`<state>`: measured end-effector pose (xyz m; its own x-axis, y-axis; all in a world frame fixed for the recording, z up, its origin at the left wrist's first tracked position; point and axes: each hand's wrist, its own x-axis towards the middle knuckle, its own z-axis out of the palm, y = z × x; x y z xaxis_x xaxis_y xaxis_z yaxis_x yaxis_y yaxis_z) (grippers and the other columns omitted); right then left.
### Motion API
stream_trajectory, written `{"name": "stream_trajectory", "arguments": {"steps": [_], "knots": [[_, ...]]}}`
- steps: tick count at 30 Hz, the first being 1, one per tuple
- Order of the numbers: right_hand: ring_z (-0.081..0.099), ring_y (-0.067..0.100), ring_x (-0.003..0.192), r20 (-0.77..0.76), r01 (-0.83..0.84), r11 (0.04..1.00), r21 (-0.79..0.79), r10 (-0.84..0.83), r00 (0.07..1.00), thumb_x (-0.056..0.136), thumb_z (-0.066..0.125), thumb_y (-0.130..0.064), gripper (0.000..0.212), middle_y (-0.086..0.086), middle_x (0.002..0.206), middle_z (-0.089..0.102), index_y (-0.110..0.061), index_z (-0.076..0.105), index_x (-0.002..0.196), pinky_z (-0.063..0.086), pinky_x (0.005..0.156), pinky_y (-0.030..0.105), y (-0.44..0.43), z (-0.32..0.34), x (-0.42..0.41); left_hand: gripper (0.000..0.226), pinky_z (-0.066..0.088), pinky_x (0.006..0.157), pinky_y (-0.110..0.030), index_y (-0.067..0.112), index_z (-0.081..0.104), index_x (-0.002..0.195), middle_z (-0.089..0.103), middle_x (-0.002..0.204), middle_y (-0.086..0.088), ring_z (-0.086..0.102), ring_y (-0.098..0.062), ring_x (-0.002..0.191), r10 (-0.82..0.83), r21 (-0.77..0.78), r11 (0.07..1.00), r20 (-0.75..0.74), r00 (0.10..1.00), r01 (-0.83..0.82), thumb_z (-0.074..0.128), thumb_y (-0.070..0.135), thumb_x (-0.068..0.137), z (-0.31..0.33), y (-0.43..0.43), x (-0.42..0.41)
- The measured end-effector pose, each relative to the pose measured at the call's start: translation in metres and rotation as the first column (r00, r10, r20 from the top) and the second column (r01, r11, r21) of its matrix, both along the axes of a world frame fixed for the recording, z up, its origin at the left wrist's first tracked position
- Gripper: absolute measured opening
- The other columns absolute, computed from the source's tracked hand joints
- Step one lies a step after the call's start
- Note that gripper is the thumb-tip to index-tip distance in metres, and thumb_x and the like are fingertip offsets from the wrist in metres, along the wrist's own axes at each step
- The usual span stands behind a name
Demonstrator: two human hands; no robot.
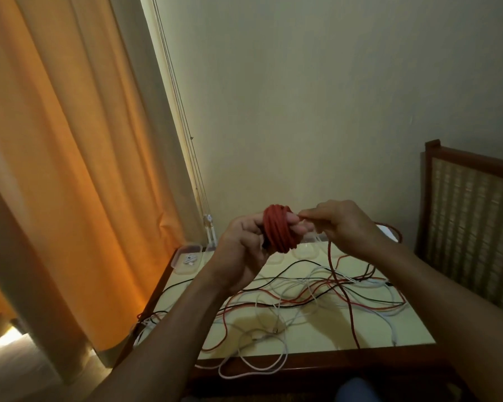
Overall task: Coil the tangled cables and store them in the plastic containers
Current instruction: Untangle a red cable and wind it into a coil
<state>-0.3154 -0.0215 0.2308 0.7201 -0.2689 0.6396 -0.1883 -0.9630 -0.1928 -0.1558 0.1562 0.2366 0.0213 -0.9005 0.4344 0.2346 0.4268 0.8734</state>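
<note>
A red cable (277, 227) is wound in a thick coil around the fingers of my left hand (244, 248), held up above the table. My right hand (340, 224) pinches the loose red strand just right of the coil; that strand drops down to the table (360, 335). A tangle of red, white and black cables (317, 291) is spread over the tabletop, with white loops hanging over the front edge. A clear plastic container (186, 258) with small white items sits at the table's far left corner. Other clear containers (305, 252) lie behind my hands, partly hidden.
An orange curtain (70, 169) hangs at the left beside the table. A wooden chair with a woven back (471, 221) stands at the right. The wall is right behind the table. Blind cords (186, 126) run down to the far left corner.
</note>
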Motion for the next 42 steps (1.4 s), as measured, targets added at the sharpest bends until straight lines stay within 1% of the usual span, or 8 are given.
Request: {"name": "stream_trajectory", "arguments": {"steps": [4,8,15,21,25,31,34,42], "knots": [[0.060,0.019,0.077,-0.047,0.006,1.000,-0.004,-0.006,0.999,0.095,0.056,-0.011,0.030,0.001,0.083,0.074,-0.020,0.077,0.113,0.044,0.069,0.030,0.017,-0.010,0.007,0.071,0.050,0.107,-0.036,-0.014,0.056,0.124,0.060,0.128,-0.036,0.057,-0.043,0.124,-0.030,-0.100,0.995,-0.291,0.956,0.001,0.035,-0.007,0.057,0.005,-0.005,0.005],[0.059,0.019,0.081,-0.125,-0.033,0.999,-0.016,0.031,0.992,0.095,0.054,-0.015,0.027,-0.003,0.090,0.075,-0.021,0.077,0.108,0.043,0.070,0.030,0.035,-0.022,0.007,0.075,0.051,0.104,-0.033,-0.016,0.052,0.130,0.061,0.132,-0.032,0.059,-0.037,0.120,0.147,-0.098,0.979,-0.281,0.948,-0.180,0.035,-0.007,0.058,0.007,-0.012,0.015],[0.059,0.019,0.076,-0.143,0.011,0.980,-0.201,-0.041,0.989,0.072,0.076,0.008,0.048,-0.005,0.087,0.072,-0.022,0.073,0.108,0.038,0.057,0.027,0.052,-0.024,-0.002,0.074,0.049,0.106,-0.025,0.001,0.062,0.132,0.071,0.127,-0.008,0.060,-0.010,0.129,0.585,-0.178,0.810,0.306,0.751,-0.558,0.039,-0.022,0.066,-0.001,-0.019,0.031],[0.055,0.019,0.068,-0.075,0.047,0.930,-0.365,-0.080,0.994,0.059,0.086,0.009,0.049,-0.005,0.075,0.067,-0.018,0.075,0.099,0.043,0.057,0.030,0.046,-0.010,-0.019,0.063,0.046,0.114,-0.037,0.009,0.070,0.125,0.072,0.123,0.001,0.061,-0.007,0.126,0.504,-0.151,0.800,0.695,0.513,-0.581,0.047,-0.017,0.072,0.000,-0.014,0.041],[0.057,0.022,0.074,-0.074,0.022,0.892,-0.452,-0.062,0.995,0.065,0.083,0.009,0.043,0.000,0.078,0.067,-0.015,0.076,0.100,0.049,0.062,0.037,0.040,0.006,-0.022,0.048,0.056,0.100,-0.048,0.012,0.077,0.105,0.076,0.104,-0.008,0.071,-0.019,0.106,0.321,-0.051,0.854,0.835,0.447,-0.517,0.051,0.001,0.066,0.000,-0.011,0.036],[0.064,0.025,0.091,-0.063,-0.007,0.886,-0.464,-0.025,0.998,0.078,0.076,0.004,0.034,0.004,0.097,0.071,-0.013,0.076,0.107,0.054,0.071,0.039,0.030,0.026,-0.021,0.036,0.057,0.083,-0.028,-0.004,0.074,0.106,0.077,0.101,-0.015,0.073,-0.019,0.098,0.086,0.100,0.961,0.779,0.621,-0.259,0.054,-0.009,0.077,0.006,-0.006,0.018],[0.068,0.028,0.096,-0.039,-0.005,0.914,-0.407,-0.012,0.999,0.081,0.074,0.001,0.032,0.007,0.105,0.073,-0.012,0.075,0.110,0.059,0.072,0.045,0.027,0.027,-0.020,0.034,0.048,0.083,-0.041,-0.008,0.070,0.104,0.073,0.097,-0.025,0.072,-0.030,0.098,-0.008,0.151,0.981,0.654,0.756,-0.120,0.052,-0.005,0.074,0.009,-0.002,0.016],[0.072,0.012,0.081,0.087,-0.040,0.975,-0.220,0.061,0.994,0.084,0.074,0.003,0.030,0.003,0.101,0.077,-0.009,0.075,0.112,0.057,0.077,0.022,0.024,0.022,-0.008,0.018,0.040,0.067,-0.034,0.012,0.066,0.074,0.068,0.077,-0.010,0.058,-0.025,0.073,-0.020,0.144,0.989,0.276,0.961,-0.021,0.064,0.017,0.091,0.006,-0.004,0.011]]}}
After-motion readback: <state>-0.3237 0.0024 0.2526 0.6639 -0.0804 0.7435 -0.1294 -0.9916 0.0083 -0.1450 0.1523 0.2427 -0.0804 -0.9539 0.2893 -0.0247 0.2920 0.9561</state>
